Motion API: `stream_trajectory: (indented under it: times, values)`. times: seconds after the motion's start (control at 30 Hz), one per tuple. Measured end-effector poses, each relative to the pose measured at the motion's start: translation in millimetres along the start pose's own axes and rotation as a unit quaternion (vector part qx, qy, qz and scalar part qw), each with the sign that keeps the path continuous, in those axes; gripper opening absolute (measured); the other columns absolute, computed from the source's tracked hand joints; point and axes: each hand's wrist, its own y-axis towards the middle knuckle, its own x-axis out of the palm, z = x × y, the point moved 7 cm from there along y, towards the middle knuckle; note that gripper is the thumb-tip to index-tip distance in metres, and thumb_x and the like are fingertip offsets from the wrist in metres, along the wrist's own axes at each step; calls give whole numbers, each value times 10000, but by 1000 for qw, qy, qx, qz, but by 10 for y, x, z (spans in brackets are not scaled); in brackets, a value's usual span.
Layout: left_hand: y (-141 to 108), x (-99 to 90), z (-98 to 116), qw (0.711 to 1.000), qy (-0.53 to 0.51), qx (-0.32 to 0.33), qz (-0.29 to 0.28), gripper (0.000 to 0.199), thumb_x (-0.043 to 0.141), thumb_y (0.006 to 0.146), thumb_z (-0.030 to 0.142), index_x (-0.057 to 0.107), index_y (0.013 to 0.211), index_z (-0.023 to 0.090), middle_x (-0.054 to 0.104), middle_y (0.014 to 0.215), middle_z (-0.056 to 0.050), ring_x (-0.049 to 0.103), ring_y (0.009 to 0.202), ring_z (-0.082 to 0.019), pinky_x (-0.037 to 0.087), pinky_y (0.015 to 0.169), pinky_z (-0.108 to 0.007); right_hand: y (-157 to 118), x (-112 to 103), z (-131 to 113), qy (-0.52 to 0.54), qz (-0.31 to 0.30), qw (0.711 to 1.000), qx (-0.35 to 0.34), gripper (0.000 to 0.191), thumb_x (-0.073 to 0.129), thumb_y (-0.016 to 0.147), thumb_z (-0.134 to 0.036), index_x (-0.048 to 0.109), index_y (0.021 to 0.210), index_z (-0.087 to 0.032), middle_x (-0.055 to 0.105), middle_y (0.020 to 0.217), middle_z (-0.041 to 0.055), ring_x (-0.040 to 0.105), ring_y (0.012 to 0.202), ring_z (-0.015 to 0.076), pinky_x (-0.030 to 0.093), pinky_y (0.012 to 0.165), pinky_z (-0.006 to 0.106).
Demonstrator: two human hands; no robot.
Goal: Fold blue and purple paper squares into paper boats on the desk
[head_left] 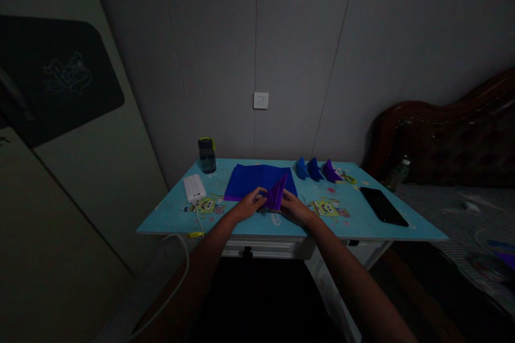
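A folded piece of purple paper [276, 195] is held between both hands just above the near middle of the table. My left hand [250, 202] grips its left side, with thumb and fingers closed on the edge. On the other side, my right hand [295, 207] holds the right edge, its fingers partly hidden behind the paper. Behind the hands lie flat blue sheets of paper [251, 177], with a purple edge showing at the lower left. Three folded paper boats stand in a row to the right: light blue [301, 169], dark blue [314, 170] and purple [330, 171].
On the left of the blue patterned table [237, 226] are a water bottle [207, 156] and a white power bank [194, 188] with a cable hanging over the front edge. Yellow-handled scissors [349, 178] and a black phone [382, 206] lie to the right.
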Motion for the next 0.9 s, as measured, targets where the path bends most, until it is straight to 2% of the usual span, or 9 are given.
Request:
stream_trajectory:
  times: [0.17, 0.37, 0.53, 0.7, 0.9]
  values:
    - [2, 24, 5, 1000, 5, -1, -17, 491, 585, 841, 615, 526, 1063, 181, 584, 706, 29, 531, 582, -108, 404, 563, -230, 13, -10, -3, -5, 4, 1000, -14, 392, 822, 722, -368, 603, 1023, -246, 724, 925, 16, 697, 829, 181, 536, 795, 348]
    - [-5, -2, 11, 1000, 11, -5, 3, 468, 602, 829, 610, 527, 1015, 187, 606, 752, 5, 538, 600, -110, 407, 570, -228, 15, -15, -4, -13, 12, 999, -27, 402, 823, 722, -357, 592, 1034, -255, 720, 919, -2, 690, 812, 164, 526, 762, 308]
    - [-19, -19, -1, 1000, 18, -11, 13, 412, 622, 829, 575, 502, 952, 200, 576, 707, 32, 506, 563, -98, 377, 550, -211, 19, -33, 15, -24, 16, 999, -34, 397, 819, 723, -358, 591, 1030, -250, 715, 922, 0, 686, 803, 162, 524, 724, 290]
    - [-20, -1, 18, 1000, 11, -11, 3, 436, 618, 817, 604, 496, 942, 205, 551, 687, 45, 516, 582, -105, 392, 567, -219, 18, -39, 3, -37, 17, 998, -38, 370, 814, 729, -367, 595, 1004, -248, 705, 931, -2, 677, 791, 154, 529, 748, 304]
    - [-3, -52, 76, 1000, -2, 3, 21, 480, 580, 813, 659, 527, 874, 185, 534, 756, 28, 510, 680, -117, 405, 625, -233, 21, -64, -21, -59, 26, 997, -42, 338, 724, 804, -478, 589, 1008, -245, 683, 942, 4, 656, 793, 146, 530, 763, 314]
